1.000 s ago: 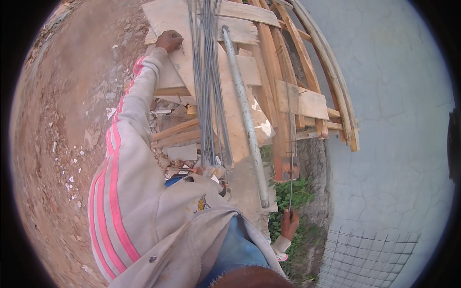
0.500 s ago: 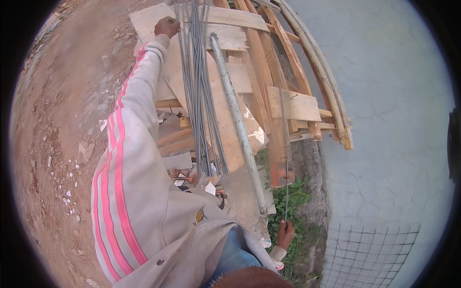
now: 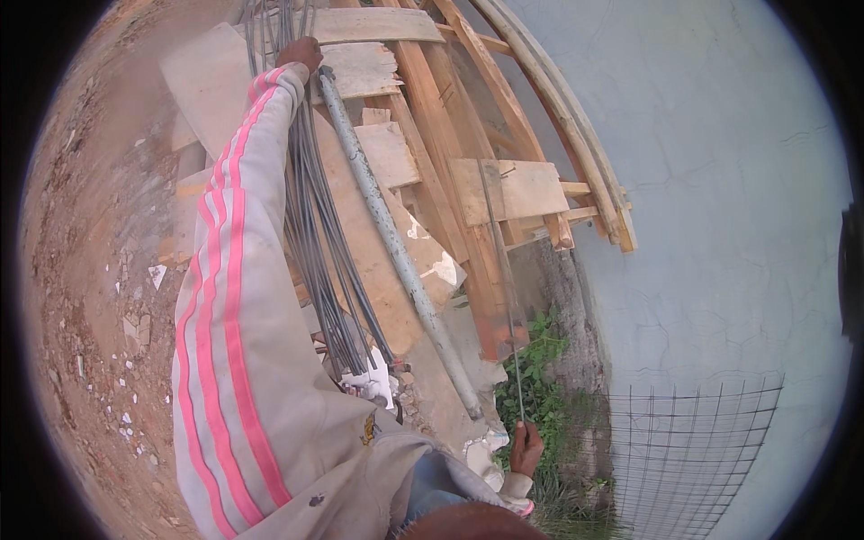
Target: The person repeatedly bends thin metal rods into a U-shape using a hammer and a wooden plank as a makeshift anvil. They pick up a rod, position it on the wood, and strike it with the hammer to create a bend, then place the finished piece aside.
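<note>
A bundle of long grey steel rods [image 3: 310,216] lies lengthwise over boards in front of me. My left hand [image 3: 301,54], arm stretched far out, is closed at the upper part of this bundle; its fingers are partly hidden. Low on the right, my right hand [image 3: 526,448] is closed round the near end of a single thin steel rod [image 3: 515,360]. That rod runs forward past a wooden beam and over a short board. Between my hands lies a pale, paint-worn metal pipe [image 3: 396,234], apart from both.
Wooden beams [image 3: 472,270] and planks [image 3: 513,191] are stacked ahead. A pale blue wall [image 3: 711,225] rises on the right, with wire mesh [image 3: 693,450] against its lower part. Green plants [image 3: 540,360] grow at its foot. Rubble-strewn dirt [image 3: 108,270] spreads on the left.
My left hand has gone from the bundle's left edge to across its upper part. The right hand keeps hold of the single rod. The whole view has shifted somewhat.
</note>
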### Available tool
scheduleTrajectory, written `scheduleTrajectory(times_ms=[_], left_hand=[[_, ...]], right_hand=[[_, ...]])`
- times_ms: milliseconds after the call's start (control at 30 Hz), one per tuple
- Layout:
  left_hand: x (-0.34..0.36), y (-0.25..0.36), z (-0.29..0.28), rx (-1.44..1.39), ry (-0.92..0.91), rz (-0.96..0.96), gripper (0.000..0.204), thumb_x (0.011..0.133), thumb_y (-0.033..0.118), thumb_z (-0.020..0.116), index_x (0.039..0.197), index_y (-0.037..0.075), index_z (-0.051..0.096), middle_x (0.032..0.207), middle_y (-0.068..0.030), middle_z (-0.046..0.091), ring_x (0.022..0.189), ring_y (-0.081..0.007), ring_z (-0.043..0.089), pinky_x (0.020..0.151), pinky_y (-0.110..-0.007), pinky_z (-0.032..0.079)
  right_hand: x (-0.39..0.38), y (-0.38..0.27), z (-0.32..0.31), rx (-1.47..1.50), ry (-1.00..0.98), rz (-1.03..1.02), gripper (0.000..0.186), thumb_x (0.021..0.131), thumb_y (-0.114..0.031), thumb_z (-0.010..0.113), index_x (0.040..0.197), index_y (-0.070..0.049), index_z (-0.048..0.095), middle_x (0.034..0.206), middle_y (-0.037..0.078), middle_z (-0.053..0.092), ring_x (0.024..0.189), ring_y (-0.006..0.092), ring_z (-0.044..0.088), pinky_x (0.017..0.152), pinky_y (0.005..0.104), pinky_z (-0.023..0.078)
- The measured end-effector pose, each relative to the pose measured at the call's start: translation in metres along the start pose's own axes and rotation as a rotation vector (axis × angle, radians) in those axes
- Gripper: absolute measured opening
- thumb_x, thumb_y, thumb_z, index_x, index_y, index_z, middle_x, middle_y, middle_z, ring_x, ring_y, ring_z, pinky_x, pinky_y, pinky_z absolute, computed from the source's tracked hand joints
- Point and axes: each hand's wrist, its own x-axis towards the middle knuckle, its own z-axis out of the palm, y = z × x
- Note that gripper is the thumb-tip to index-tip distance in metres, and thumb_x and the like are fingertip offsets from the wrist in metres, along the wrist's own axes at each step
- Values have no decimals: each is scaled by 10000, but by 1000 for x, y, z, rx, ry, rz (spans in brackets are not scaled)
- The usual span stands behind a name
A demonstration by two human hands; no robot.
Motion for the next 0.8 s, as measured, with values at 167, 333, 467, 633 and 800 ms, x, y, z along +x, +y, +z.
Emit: scheduleTrajectory(times_ms=[167,333,467,633,800], left_hand=[[-23,38,6,85,-98,8,292,908,325,580,1030,129,759,1092,-170,728,1063,-385,683,917,-502,536],[-54,55,-27,-77,31,13,295,918,342,600,1089,157,755,1118,-143,731,1084,-361,679,926,-492,538],[-81,52,-39,-235,83,193,336,918,401,637,1143,179,751,1075,-133,746,1014,-328,708,885,-451,551],[-148,98,-78,-583,-151,345,332,940,342,674,1183,125,743,945,-110,762,852,-202,717,769,-338,544],[-237,179,-144,-775,-368,472,297,974,266,674,1160,42,729,901,-48,724,771,-132,623,720,-287,508]], right_hand=[[-13,37,4,9,33,113,270,980,-248,641,949,15,692,667,148,583,609,212,528,598,384,447],[-11,29,19,191,10,192,298,992,-259,646,863,10,657,675,10,507,664,99,448,614,289,402],[7,25,25,294,0,166,321,1015,-282,640,860,-2,653,694,-43,477,689,74,417,617,270,378],[47,-11,21,236,23,38,327,1008,-302,644,901,5,682,611,30,466,588,117,419,554,314,376],[78,-25,32,195,-5,-89,297,1005,-303,627,955,-15,684,611,95,468,555,164,430,549,343,395]])
